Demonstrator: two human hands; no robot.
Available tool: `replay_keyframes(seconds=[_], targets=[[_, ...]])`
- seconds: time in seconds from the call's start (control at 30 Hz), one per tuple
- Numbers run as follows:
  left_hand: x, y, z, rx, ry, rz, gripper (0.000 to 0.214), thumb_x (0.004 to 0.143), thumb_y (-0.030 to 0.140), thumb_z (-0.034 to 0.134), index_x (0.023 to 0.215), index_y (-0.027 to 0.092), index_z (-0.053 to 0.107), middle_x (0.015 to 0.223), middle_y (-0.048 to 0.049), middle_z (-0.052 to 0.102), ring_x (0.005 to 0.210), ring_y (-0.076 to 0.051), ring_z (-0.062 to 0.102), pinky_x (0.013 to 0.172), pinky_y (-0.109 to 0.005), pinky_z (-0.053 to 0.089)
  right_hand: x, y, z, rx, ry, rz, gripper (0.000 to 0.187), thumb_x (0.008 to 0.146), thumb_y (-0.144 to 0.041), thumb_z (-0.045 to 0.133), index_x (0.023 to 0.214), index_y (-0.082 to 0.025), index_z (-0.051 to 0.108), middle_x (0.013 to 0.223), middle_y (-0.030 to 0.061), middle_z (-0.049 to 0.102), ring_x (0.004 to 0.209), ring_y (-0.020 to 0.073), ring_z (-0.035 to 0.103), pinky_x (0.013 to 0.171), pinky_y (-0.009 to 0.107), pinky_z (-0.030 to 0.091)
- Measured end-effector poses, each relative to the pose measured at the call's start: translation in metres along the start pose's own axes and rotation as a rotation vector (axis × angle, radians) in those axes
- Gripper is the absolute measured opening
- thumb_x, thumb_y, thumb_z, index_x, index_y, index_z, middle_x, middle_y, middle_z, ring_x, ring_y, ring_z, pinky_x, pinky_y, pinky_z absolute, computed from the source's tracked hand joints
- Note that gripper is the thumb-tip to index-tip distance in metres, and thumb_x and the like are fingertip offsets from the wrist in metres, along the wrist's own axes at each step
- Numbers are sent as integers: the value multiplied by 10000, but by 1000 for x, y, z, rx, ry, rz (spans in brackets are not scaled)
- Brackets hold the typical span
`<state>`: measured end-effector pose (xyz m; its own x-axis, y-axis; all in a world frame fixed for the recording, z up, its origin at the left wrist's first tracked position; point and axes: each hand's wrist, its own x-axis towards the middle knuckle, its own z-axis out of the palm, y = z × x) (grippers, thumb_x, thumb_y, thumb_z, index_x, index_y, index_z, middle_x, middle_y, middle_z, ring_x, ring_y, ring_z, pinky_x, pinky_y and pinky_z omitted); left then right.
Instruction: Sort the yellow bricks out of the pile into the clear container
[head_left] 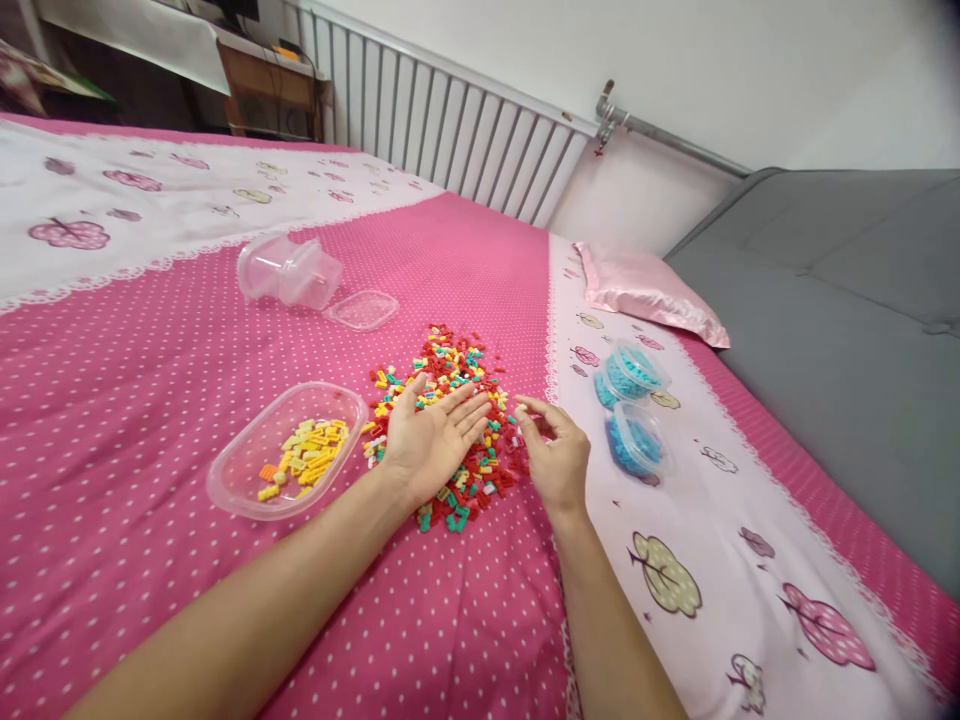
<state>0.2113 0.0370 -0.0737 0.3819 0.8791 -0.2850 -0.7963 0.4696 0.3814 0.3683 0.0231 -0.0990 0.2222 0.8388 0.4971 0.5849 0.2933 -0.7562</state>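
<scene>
My left hand point(435, 432) lies palm up over a mixed pile of small building bricks point(474, 490) in red, yellow, teal and white. Its fingers are stretched out and nothing shows on the palm. At the pile's right edge, my right hand point(556, 450) has thumb and forefinger pinched together; a tiny pale spot shows at the tips, too small to name. Left of the pile stands a clear plastic tub point(232, 465) with yellow bricks point(311, 452) and an orange one point(268, 471) in it.
Nested clear tubs point(289, 270) lie on their side beside a clear lid point(365, 310). Tubs of blue bricks point(636, 440) and lighter blue bricks point(631, 372) stand at right, near a pink pillow point(649, 295). Everything rests on a pink dotted bedspread point(465, 250).
</scene>
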Motion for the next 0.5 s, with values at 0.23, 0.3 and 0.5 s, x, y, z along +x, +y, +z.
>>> replay_keyframes(seconds=[0.23,0.3,0.5], targets=[[-4,-1,2,-45,-106,-107,649,868,490,374,1279,-9,433,1083,-215,614,989,-236,626,912,-321,478,-5,-19,4,-13,-94,-173,308,863,-228,525,1146,-240,645,1134,48,676,1016,184,620,934,364,469],[-4,-1,2,-48,-77,-98,690,858,505,383,1294,-29,415,1121,-235,597,1042,-249,611,930,-318,472,-4,-11,3,-43,-32,-82,298,858,-219,514,1121,-209,653,1090,61,691,941,184,644,884,354,495],[-3,2,3,-76,-13,37,697,838,512,395,1319,7,404,1200,-244,576,1139,-274,570,949,-348,474,-4,6,5,-334,-292,64,245,788,-104,545,955,-177,708,960,70,720,898,219,650,871,370,483]])
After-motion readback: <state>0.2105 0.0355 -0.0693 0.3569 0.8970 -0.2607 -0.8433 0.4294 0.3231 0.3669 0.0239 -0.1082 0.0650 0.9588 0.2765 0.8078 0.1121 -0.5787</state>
